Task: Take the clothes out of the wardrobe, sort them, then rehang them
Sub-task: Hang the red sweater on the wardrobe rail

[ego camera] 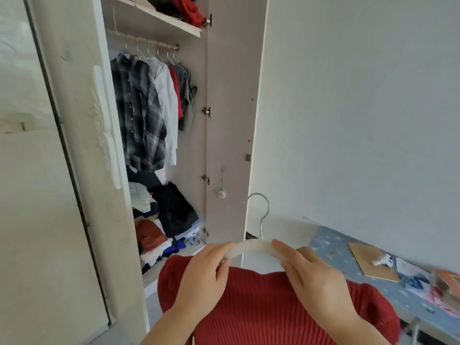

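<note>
A red ribbed sweater hangs in front of me on a white hanger with a metal hook. My left hand grips the hanger's left arm at the sweater's shoulder. My right hand holds the hanger's right arm, fingers curled over it. In the open wardrobe, several shirts hang on the rail: a dark plaid shirt, a white shirt, a red garment and grey ones.
Folded clothes are piled on the wardrobe floor, and red fabric lies on the top shelf. The right wardrobe door stands open. A blue patterned table at the right carries a cardboard piece and small items.
</note>
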Motion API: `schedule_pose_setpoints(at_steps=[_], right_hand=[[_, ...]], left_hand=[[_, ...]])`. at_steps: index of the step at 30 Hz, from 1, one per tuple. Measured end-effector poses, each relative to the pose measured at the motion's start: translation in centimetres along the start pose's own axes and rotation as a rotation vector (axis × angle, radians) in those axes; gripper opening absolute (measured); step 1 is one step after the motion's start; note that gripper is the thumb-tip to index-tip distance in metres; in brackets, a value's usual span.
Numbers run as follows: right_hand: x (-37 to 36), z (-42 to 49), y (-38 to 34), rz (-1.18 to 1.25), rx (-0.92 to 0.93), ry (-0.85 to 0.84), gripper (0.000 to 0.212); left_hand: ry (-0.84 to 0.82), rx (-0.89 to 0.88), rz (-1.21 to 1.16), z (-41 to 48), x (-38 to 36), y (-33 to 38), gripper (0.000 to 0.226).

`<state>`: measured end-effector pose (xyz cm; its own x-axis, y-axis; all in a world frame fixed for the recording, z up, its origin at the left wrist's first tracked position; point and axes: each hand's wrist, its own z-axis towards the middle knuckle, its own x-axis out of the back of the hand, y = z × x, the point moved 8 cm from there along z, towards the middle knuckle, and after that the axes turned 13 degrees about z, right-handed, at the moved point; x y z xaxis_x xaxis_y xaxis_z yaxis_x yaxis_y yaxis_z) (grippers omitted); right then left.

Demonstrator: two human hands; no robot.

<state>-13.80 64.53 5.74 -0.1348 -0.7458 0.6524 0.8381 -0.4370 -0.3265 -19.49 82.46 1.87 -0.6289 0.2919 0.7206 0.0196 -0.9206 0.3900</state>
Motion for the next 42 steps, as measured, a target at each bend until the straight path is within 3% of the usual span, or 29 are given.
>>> schedule_pose_setpoints(at_steps=[9, 19, 37, 40, 42], right_hand=[[-8.4, 13.5, 6.7, 0.079, 0.19, -0.019, 0.047], [-21.3, 28.8, 11.4, 0.083, 0.295, -0.064, 0.033], [-42.8, 57.0, 10.2, 0.274, 0.549, -0.171, 0.03], [-45.4, 62.0, 8.7, 0.255, 0.568, -0.222, 0.044], [-46.8, 65.4, 7.0, 0.204, 0.584, -0.248, 0.042]], left_hand=[[0.073, 0.183, 0.095, 11.0, -2.7, -6.5, 0.039], [0.17, 0.268, 0.138, 23.9, -6.6, -19.4, 0.041], [0.336, 0.535, 0.364, 44.0, -4.2, -41.8, 0.041], [0.381, 0.557, 0.391, 47.6, -2.1, -44.7, 0.041], [0.413, 0.573, 0.427, 49.8, -0.3, -46.8, 0.042]])
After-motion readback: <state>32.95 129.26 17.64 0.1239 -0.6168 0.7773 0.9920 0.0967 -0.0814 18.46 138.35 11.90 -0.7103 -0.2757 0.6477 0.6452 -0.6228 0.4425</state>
